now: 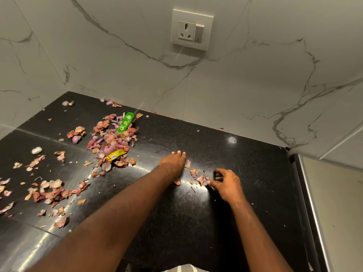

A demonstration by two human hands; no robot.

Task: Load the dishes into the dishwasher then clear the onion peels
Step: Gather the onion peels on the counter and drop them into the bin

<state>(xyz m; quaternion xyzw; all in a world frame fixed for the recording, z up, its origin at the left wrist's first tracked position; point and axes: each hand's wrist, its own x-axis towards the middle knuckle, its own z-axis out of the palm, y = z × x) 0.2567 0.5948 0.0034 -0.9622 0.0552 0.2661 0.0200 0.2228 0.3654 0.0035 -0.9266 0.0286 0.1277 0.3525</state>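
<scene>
Two bare hands are working on the black table (245, 173). At 12 o'clock from the wearer, the left hand (173, 163) is lying flat, its grip spread, fingers straight and pressing the stone. Just at its 3 o'clock, the right hand (225, 183) is curling its fingertips against a small cluster of onion peels (199, 178), its grip pinching them. More peels are lying heaped at 10 o'clock around a green wrapper (125, 122) and a yellow wrapper (115, 155), with others scattering toward 9 o'clock.
</scene>
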